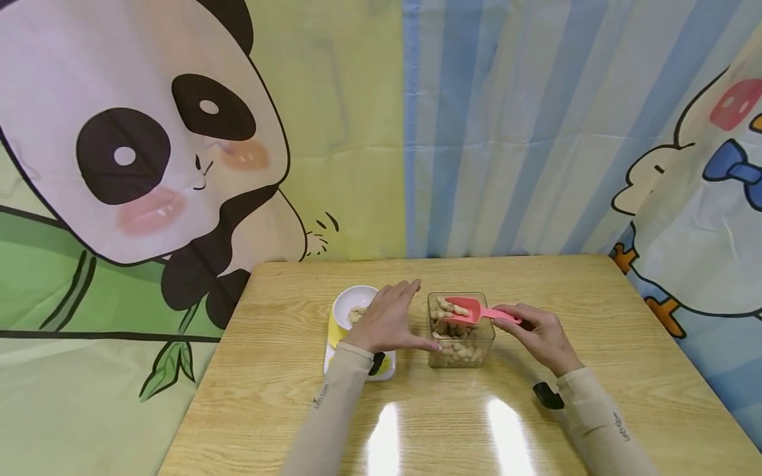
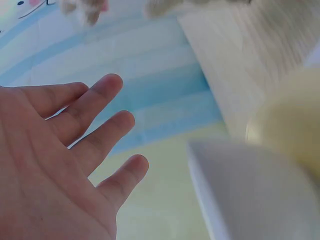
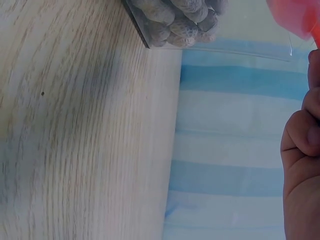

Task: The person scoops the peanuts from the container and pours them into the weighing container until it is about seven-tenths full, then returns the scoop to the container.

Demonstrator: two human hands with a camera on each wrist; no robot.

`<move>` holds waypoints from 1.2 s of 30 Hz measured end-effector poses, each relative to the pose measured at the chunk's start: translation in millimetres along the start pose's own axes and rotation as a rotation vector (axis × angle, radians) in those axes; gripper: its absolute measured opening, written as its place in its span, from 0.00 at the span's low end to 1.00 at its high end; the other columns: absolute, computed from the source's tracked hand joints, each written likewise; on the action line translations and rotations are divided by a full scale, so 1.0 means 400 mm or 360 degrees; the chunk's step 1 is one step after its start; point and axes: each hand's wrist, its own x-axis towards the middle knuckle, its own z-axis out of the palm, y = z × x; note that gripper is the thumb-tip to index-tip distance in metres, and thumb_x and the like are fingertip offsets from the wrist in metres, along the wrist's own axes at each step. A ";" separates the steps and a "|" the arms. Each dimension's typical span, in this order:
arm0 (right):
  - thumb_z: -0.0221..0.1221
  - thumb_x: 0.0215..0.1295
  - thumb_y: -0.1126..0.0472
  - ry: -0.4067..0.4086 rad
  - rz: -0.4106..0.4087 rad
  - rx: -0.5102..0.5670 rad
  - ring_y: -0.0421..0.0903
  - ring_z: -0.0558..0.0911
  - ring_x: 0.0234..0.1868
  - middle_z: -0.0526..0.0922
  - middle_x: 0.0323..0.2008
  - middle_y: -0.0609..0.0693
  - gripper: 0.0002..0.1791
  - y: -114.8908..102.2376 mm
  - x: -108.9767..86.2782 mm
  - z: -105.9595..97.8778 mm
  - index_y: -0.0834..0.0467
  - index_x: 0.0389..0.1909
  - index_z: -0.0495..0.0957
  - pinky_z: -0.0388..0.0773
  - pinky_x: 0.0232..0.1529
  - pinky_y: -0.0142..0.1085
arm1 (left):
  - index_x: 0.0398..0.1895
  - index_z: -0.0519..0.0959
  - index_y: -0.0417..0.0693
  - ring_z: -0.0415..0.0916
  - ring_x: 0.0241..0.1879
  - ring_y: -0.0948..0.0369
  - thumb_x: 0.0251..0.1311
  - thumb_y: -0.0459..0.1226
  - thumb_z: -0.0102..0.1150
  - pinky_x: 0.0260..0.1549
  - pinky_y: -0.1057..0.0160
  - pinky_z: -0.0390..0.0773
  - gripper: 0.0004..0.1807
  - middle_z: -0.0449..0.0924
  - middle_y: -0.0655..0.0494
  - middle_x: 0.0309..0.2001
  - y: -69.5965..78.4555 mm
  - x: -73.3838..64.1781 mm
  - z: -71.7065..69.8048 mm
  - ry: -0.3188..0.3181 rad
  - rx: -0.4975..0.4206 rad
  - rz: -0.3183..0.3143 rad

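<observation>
A pink scoop [image 1: 474, 309] with several peanuts in it is held over a clear square container [image 1: 490, 342] of unshelled peanuts [image 1: 461, 354]. My right hand [image 1: 544, 337] pinches the scoop's handle from the right side. My left hand [image 1: 388, 322] is spread, palm towards the container, with the thumb tip at its front left edge. Beneath and behind that hand, a white bowl [image 1: 347, 301] containing a few peanuts sits on a yellow-and-white scale-like base [image 1: 335, 335]. In the left wrist view, nothing is between the fingers [image 2: 100, 145], and the blurred white bowl [image 2: 250, 190] is beside them.
The wooden table [image 1: 286, 370] ends at a back edge against a curtain [image 1: 506, 132] printed with a panda and a white bird. Glare spots show on the tabletop near the front. Dark straps cross both sleeves [image 1: 333, 410] at the wrists.
</observation>
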 end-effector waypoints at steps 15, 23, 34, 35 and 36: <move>0.66 0.65 0.69 -0.0005 0.0046 -0.0017 0.39 0.80 0.26 0.89 0.40 0.54 0.14 -0.019 0.006 -0.003 0.62 0.52 0.86 0.78 0.25 0.29 | 0.81 0.53 0.48 0.48 0.78 0.52 0.41 0.76 0.65 0.76 0.48 0.45 0.69 0.59 0.49 0.77 -0.147 -0.119 -0.074 0.0153 0.0024 -0.0285; 0.67 0.64 0.71 0.0021 0.0010 0.0017 0.45 0.80 0.25 0.88 0.41 0.52 0.15 -0.016 0.004 -0.001 0.61 0.51 0.86 0.76 0.24 0.29 | 0.80 0.55 0.47 0.50 0.78 0.52 0.36 0.74 0.70 0.75 0.45 0.48 0.71 0.60 0.50 0.77 -0.215 -0.162 -0.063 0.0229 -0.0061 -0.0431; 0.66 0.66 0.69 0.0033 0.0045 0.0049 0.43 0.78 0.25 0.88 0.41 0.52 0.14 -0.014 0.002 0.001 0.60 0.51 0.86 0.75 0.24 0.29 | 0.80 0.55 0.46 0.60 0.73 0.49 0.34 0.70 0.76 0.73 0.46 0.52 0.71 0.62 0.46 0.75 -0.247 -0.167 -0.025 0.0224 -0.0158 -0.0487; 0.66 0.66 0.69 0.0029 0.0054 0.0055 0.43 0.78 0.25 0.88 0.41 0.52 0.14 -0.014 0.001 0.001 0.61 0.52 0.86 0.74 0.23 0.30 | 0.80 0.54 0.47 0.61 0.72 0.50 0.34 0.70 0.76 0.73 0.46 0.52 0.72 0.62 0.46 0.75 -0.249 -0.167 -0.023 0.0223 -0.0166 -0.0499; 0.66 0.66 0.69 0.0028 0.0066 0.0067 0.44 0.78 0.25 0.88 0.41 0.52 0.14 -0.015 0.000 0.002 0.61 0.52 0.86 0.75 0.23 0.30 | 0.81 0.54 0.47 0.62 0.72 0.49 0.34 0.70 0.76 0.73 0.46 0.53 0.72 0.62 0.46 0.75 -0.250 -0.167 -0.020 0.0221 -0.0172 -0.0509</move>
